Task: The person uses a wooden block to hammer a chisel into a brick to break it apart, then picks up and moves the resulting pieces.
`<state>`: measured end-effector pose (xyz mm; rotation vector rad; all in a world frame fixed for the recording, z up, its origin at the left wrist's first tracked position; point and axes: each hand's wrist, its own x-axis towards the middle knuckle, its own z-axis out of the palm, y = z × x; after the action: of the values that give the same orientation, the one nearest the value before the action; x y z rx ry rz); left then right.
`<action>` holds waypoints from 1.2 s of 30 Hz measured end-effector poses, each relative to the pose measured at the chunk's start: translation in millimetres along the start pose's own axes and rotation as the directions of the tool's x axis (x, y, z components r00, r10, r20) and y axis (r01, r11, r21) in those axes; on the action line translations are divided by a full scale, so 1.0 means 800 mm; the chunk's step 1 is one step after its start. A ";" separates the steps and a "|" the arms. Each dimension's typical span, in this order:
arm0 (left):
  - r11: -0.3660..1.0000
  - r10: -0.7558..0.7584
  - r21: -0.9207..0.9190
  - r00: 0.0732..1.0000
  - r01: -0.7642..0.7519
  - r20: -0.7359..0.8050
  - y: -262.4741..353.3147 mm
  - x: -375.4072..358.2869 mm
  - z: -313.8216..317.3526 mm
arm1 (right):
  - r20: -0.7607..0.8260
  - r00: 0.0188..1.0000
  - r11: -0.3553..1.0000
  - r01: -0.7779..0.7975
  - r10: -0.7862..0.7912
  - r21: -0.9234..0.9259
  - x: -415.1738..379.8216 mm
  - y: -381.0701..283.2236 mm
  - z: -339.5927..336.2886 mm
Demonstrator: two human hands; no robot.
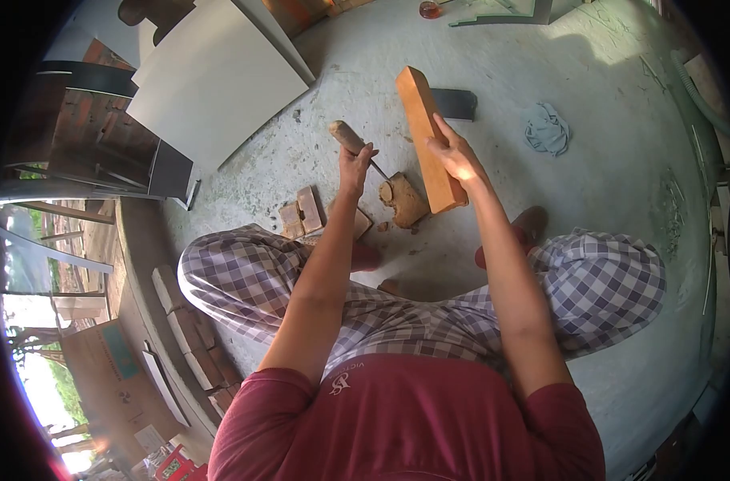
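Observation:
My left hand [353, 167] is closed around a wooden-handled chisel [347, 136]. Its handle points up and to the left, and the thin metal shaft slants down to the right. A long orange-brown wooden block [426, 132] is in my right hand [456, 155], gripped along its right side with the thumb across the top. The block tilts, with its lower end toward me. Between the hands, a rough, worn piece of wood [409, 204] lies on the floor near the tip of the shaft; contact between them cannot be made out.
A dark block [455, 104] lies behind the wooden block. Reddish-brown pieces [309, 210] sit left of my feet. A crumpled light-blue cloth [547, 128] is on the concrete floor [613, 176] to the right. A large pale panel [221, 76] stands at upper left.

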<state>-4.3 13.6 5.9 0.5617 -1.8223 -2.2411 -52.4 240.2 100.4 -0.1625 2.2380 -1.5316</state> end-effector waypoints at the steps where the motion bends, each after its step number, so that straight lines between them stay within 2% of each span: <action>1: 1.000 0.002 -0.002 1.000 -0.002 -0.001 -0.001 0.002 0.004 | 0.001 1.000 1.000 0.002 -0.002 -0.002 0.001 0.002 -0.001; 4: 0.980 0.050 0.192 0.998 -0.058 0.045 0.004 0.003 0.016 | -0.010 1.000 1.000 0.023 -0.023 0.022 0.008 0.009 -0.001; 7: 0.969 0.048 0.236 0.994 -0.069 0.096 0.012 -0.011 0.036 | -0.004 0.998 0.997 0.062 -0.062 0.048 0.008 0.009 -0.001; 12: 0.942 0.032 0.325 0.988 -0.079 0.150 -0.013 -0.012 0.039 | 0.003 0.998 0.997 0.057 -0.057 -0.048 0.005 0.008 0.001; 15: 0.913 0.024 0.397 0.985 -0.090 0.169 -0.012 -0.012 0.040 | 0.007 0.999 0.998 0.053 -0.053 -0.043 0.004 0.005 0.000; 19: 0.916 0.034 0.382 0.970 -0.126 0.240 -0.007 -0.017 0.044 | 0.024 1.000 0.998 0.003 -0.002 -0.063 0.001 -0.005 -0.005; 22: 0.908 -0.022 0.408 0.959 -0.099 0.282 -0.014 -0.015 0.044 | 0.012 0.999 0.998 0.050 -0.050 0.032 -0.005 -0.023 -0.009; 24: 0.874 -0.013 0.458 0.935 -0.161 0.354 -0.022 -0.011 0.046 | -0.081 0.976 0.979 0.200 -0.202 -0.024 -0.011 -0.044 -0.016; 25: 0.879 -0.015 0.452 0.939 -0.151 0.343 -0.024 -0.011 0.050 | -0.103 0.982 0.987 0.157 -0.161 -0.038 -0.024 -0.072 -0.022; 27: 0.868 0.022 0.468 0.954 -0.167 0.299 -0.022 -0.012 0.059 | -0.111 0.970 0.973 0.226 -0.218 0.057 -0.034 -0.100 -0.034; 29: 0.895 0.007 0.429 0.966 -0.121 0.257 -0.021 -0.012 0.063 | -0.170 0.934 0.949 0.311 -0.314 -0.045 -0.043 -0.120 -0.046; 30: 0.914 -0.007 0.397 0.972 -0.089 0.236 -0.020 -0.010 0.064 | -0.216 0.886 0.912 0.398 -0.409 -0.094 -0.039 -0.123 -0.047; 31: 0.919 -0.008 0.387 0.975 -0.080 0.222 -0.018 -0.009 0.065 | -0.199 0.908 0.928 0.373 -0.367 -0.009 -0.045 -0.131 -0.050; 33: 0.932 -0.035 0.358 0.970 -0.055 0.241 -0.016 -0.010 0.067 | -0.183 0.937 0.950 0.310 -0.298 0.040 -0.046 -0.125 -0.043; 34: 0.935 -0.035 0.351 0.971 -0.051 0.235 -0.026 -0.009 0.067 | -0.116 0.972 0.977 0.211 -0.206 0.030 -0.045 -0.111 -0.033; 35: 0.967 -0.011 0.250 0.969 -0.052 0.246 -0.035 -0.008 0.068 | -0.054 0.992 0.993 0.114 -0.113 0.012 -0.043 -0.091 -0.020; 36: 0.988 0.019 0.146 0.966 -0.059 0.258 -0.043 -0.004 0.069 | -0.016 0.997 0.916 0.062 -0.075 -0.396 -0.038 -0.071 -0.006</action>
<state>-21.4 71.8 -17.9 0.2648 -2.1218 -2.2495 -34.6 232.4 161.7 -0.3407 2.5683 -1.0993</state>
